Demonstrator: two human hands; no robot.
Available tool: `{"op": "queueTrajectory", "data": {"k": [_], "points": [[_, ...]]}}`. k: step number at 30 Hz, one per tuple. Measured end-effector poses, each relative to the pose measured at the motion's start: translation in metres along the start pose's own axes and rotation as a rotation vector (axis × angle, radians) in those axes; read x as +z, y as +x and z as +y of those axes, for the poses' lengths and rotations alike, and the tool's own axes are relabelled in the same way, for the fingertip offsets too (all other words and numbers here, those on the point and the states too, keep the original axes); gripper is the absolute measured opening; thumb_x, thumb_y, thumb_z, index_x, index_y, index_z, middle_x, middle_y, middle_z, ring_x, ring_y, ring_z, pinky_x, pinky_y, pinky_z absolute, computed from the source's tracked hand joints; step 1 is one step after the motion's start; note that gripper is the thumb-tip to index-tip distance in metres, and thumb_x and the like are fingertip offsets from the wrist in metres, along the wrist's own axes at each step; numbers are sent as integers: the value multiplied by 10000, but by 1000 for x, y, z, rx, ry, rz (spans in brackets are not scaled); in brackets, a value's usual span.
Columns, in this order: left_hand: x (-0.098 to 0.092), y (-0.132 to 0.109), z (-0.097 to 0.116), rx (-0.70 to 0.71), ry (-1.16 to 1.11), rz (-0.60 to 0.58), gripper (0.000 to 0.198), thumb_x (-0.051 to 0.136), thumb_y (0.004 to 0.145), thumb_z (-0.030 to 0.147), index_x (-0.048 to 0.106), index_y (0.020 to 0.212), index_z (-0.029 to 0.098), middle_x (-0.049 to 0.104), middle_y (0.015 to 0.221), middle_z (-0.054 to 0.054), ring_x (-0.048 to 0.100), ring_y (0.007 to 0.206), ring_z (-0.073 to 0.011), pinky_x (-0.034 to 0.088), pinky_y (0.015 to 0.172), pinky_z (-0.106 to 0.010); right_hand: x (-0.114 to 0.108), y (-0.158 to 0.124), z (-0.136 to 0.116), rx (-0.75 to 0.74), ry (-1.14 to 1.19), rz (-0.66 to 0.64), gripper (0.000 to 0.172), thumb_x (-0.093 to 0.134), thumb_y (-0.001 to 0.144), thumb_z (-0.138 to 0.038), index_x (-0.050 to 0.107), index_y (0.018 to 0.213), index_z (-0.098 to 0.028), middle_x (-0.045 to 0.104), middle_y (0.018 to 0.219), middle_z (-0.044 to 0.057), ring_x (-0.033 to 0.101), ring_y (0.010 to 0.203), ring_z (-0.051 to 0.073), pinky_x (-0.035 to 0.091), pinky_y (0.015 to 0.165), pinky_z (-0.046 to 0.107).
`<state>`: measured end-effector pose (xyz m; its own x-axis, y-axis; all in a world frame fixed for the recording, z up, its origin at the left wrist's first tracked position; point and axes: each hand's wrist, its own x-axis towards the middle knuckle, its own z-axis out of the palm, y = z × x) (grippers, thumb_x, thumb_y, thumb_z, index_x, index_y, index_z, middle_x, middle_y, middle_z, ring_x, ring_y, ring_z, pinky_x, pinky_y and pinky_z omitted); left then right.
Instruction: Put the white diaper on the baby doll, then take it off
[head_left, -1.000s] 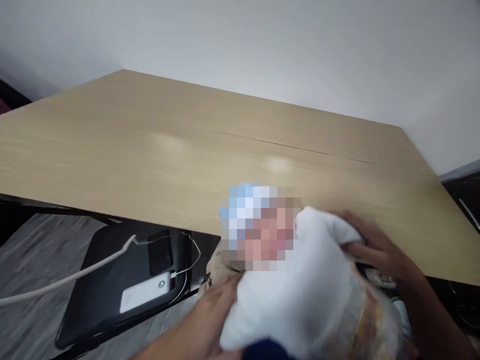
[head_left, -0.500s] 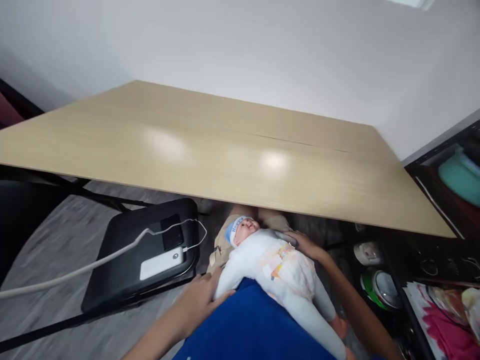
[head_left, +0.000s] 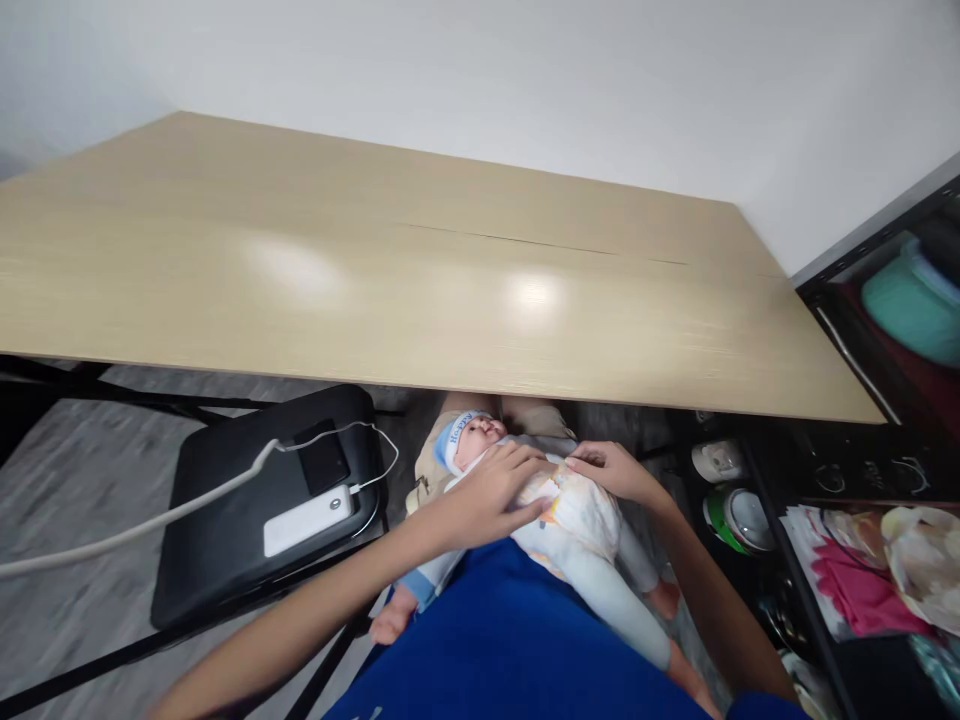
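Observation:
A baby doll (head_left: pixel 592 562) lies on its back across my lap, its head toward my left. It wears a white outfit, a blue and white cap (head_left: pixel 454 436) with lettering, and a printed diaper (head_left: pixel 581 512). My left hand (head_left: pixel 495 490) rests flat over the doll's chest, fingers stretched out and thumb apart. Curled at the far side of the doll's middle, by the diaper's upper edge, is my right hand (head_left: pixel 611 470); its fingertips touch there, and what they pinch is hidden. One doll arm sticks out below my left forearm.
A wooden table (head_left: pixel 420 300) stands in front, its edge above my knees. To the left, a black stool (head_left: pixel 225 520) bears a white power bank (head_left: pixel 307 520) with a cable. On the right, a dark shelf holds a green tin (head_left: pixel 739 518), pink cloth (head_left: pixel 862 590) and a teal container (head_left: pixel 911 305).
My left hand has moved from the doll's arm up onto its chest. My right hand has come in from the doll's far side to its middle. The view has shifted slightly.

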<state>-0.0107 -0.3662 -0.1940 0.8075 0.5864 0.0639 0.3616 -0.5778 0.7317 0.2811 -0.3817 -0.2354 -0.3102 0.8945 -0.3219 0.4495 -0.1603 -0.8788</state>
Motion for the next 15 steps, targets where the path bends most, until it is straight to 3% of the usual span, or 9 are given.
{"op": "queueTrajectory", "data": {"k": [3, 6, 9, 11, 13, 15], "points": [[2, 19, -5, -33, -69, 6, 419, 596, 1113, 567, 751, 1255, 204, 720, 1215, -112, 623, 1150, -295, 487, 1062, -455, -2, 10, 18, -3, -58, 67, 404, 692, 963, -560, 803, 881, -181, 850, 908, 85, 779, 877, 258, 593, 814, 361], [4, 20, -4, -31, -180, 44, 377, 620, 1106, 568, 758, 1099, 218, 722, 1152, -83, 625, 1113, -261, 477, 1047, -413, -7, 17, 32, 18, -97, 183, 369, 662, 973, -520, 776, 865, -185, 822, 856, 94, 761, 840, 261, 597, 830, 393], [1, 15, 3, -40, -255, 75, 398, 594, 1116, 581, 726, 1031, 215, 743, 1143, -85, 642, 1106, -252, 485, 1055, -407, -10, 15, 21, -10, -114, 253, 330, 624, 1018, -473, 807, 1028, -199, 838, 1017, 118, 767, 968, 276, 599, 954, 439], [-3, 9, 10, -48, -298, 101, 439, 567, 1121, 613, 715, 993, 219, 760, 1138, -98, 652, 1106, -258, 495, 1063, -421, -8, 11, 0, -115, -127, 198, 325, 651, 1038, -456, 813, 1215, -237, 827, 1238, 122, 753, 1136, 283, 577, 1068, 452], [-8, -1, 16, -34, -363, 97, 491, 548, 1120, 649, 719, 939, 227, 774, 1114, -110, 662, 1110, -269, 514, 1062, -433, -3, 6, -24, -268, -152, 51, 359, 683, 1051, -458, 788, 1344, -278, 776, 1409, 107, 706, 1292, 286, 540, 1167, 454], [-13, -15, 21, -3, -421, 31, 511, 559, 1113, 660, 745, 900, 234, 786, 1058, -111, 674, 1086, -271, 540, 1031, -428, 3, 0, -42, -381, -191, -101, 374, 673, 1073, -487, 778, 1370, -287, 755, 1445, 94, 673, 1348, 282, 515, 1217, 451]]}}
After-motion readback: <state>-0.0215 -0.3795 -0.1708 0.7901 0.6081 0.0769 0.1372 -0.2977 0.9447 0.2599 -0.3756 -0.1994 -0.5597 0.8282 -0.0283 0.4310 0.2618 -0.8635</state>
